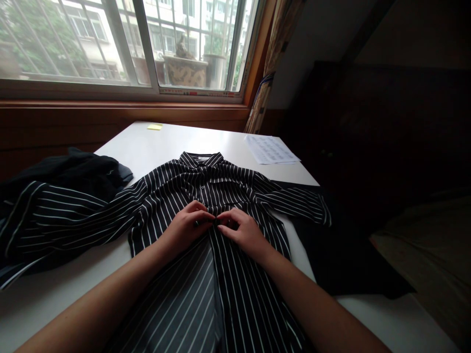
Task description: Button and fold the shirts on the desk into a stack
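A black shirt with white stripes (228, 186) lies face up on the white table (147, 147), collar toward the window. Both hands meet at its front placket, mid-chest. My left hand (187, 223) pinches the left front edge of the shirt with curled fingers. My right hand (241, 228) pinches the right front edge, fingertips touching those of the left. Below the hands the shirt front gapes apart and shows the grey inside. The button between the fingertips is hidden.
A dark garment (84, 171) is piled at the table's left by the shirt's sleeve. A printed sheet (270, 149) lies at the far right corner, a yellow sticky note (154, 127) near the window. Black cloth (342, 255) hangs over the right edge.
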Demonstrator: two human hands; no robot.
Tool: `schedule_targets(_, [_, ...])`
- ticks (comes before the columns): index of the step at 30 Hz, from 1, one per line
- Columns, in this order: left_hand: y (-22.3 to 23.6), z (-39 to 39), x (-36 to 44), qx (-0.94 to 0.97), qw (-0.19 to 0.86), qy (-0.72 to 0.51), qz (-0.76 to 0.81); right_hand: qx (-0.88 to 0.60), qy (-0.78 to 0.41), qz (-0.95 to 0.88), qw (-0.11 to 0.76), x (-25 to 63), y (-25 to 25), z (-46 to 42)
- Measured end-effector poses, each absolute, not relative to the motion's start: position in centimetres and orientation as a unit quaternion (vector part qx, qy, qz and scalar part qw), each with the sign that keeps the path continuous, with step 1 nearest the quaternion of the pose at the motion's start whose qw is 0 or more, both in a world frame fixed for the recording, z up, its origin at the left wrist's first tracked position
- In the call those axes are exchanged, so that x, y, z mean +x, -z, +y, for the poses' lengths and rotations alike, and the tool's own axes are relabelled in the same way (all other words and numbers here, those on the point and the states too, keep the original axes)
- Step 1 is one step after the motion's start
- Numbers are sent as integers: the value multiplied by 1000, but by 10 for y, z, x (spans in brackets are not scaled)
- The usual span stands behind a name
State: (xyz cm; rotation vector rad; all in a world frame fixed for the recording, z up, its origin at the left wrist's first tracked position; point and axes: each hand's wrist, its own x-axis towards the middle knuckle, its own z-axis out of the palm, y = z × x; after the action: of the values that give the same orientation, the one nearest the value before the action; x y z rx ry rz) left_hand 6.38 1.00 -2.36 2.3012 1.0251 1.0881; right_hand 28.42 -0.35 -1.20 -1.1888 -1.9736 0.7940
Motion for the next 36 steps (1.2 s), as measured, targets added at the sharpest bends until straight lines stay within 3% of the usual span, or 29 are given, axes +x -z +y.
schedule_targets(36, [30,14,60,814,217,-378,383,-476,-257,-775,327,286,14,-2])
